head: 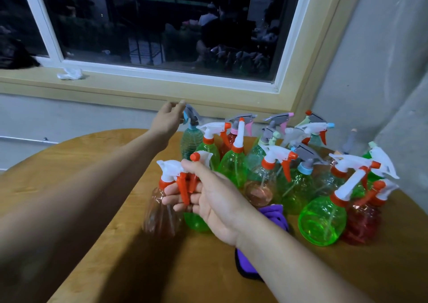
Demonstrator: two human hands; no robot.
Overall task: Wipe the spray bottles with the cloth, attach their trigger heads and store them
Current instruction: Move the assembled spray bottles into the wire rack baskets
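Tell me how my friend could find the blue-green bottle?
Start at the wooden table under the window, where spray bottles crowd together. Go to the bunch's far left back corner, by the left hand. The blue-green bottle there is ribbed with a grey head; the green bottle beside it wears white and orange.

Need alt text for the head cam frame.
Right hand grips two white-and-orange trigger heads at the near edge of a cluster of spray bottles on a wooden table; left hand reaches a grey trigger head at the back. Purple cloth lies under the right forearm.
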